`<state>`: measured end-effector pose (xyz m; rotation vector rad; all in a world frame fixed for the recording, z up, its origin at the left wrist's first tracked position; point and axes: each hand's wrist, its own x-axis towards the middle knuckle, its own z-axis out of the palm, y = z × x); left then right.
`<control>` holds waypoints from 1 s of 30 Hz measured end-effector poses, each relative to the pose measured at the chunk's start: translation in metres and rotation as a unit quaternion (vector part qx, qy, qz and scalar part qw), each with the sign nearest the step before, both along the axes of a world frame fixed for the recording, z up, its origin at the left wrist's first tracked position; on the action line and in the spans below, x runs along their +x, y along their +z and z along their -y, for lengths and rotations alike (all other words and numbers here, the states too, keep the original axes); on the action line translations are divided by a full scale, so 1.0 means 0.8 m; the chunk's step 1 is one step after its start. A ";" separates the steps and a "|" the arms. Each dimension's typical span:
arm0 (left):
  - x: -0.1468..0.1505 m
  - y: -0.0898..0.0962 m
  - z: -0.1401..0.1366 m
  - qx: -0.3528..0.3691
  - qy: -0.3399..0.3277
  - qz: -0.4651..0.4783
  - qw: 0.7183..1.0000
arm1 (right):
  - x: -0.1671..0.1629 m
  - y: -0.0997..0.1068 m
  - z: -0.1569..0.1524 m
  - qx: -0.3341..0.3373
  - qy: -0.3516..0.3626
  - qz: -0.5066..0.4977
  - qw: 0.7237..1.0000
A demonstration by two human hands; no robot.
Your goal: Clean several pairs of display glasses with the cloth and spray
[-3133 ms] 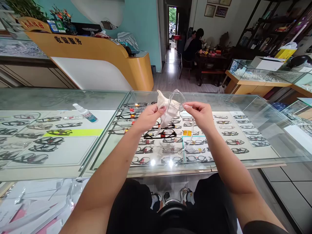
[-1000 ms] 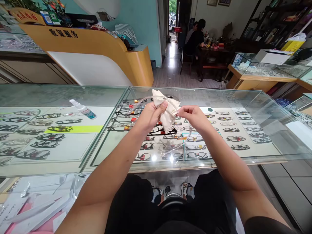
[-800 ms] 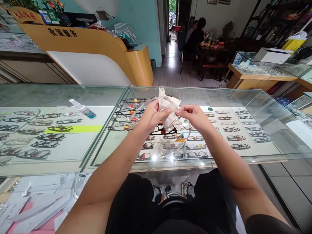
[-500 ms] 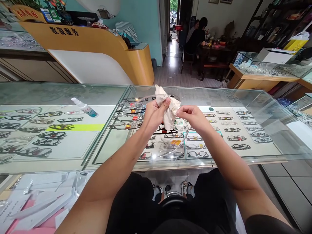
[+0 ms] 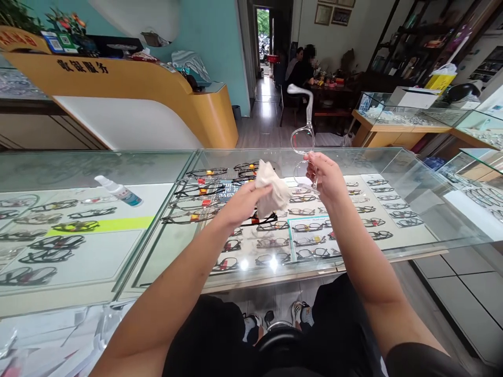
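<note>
A cream cloth hangs bunched from my left hand, pinched between thumb and fingers. To its right, my right hand grips a pair of clear-framed eyeglasses around the middle. The glasses are turned on end, one lens above the fingers and the other below, with a clear temple arm sticking up. Cloth and glasses are apart. Both hands are above the glass display counter. Left of them, a white spray bottle with a blue label lies on its side on the glass.
Dark eyeglasses with small coloured tags lie left of the cloth. Rows of frames fill the counter case. Papers lie at lower left. A wooden cashier desk stands beyond, and two people sit at a table in the back.
My right hand has drawn the glasses out of the cloth and turned them upright to the right. My left hand keeps the cloth, now slightly lower. The view has tilted up a little.
</note>
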<state>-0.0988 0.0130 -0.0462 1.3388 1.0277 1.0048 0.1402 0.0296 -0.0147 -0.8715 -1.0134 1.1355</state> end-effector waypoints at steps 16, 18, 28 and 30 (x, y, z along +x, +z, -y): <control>0.051 -0.030 0.054 0.318 -0.126 -0.317 0.885 | 0.010 -0.009 -0.019 -0.064 -0.101 -0.112 0.987; 0.049 -0.029 0.053 0.366 -0.070 -0.278 0.885 | 0.006 -0.010 -0.017 -0.071 -0.107 -0.116 0.985; 0.046 -0.022 0.052 0.418 0.040 -0.305 0.855 | -0.027 -0.020 0.004 -0.090 -0.039 -0.080 0.992; 0.041 -0.021 0.047 0.429 0.069 -0.306 0.847 | -0.028 -0.019 0.006 -0.094 -0.030 -0.081 0.992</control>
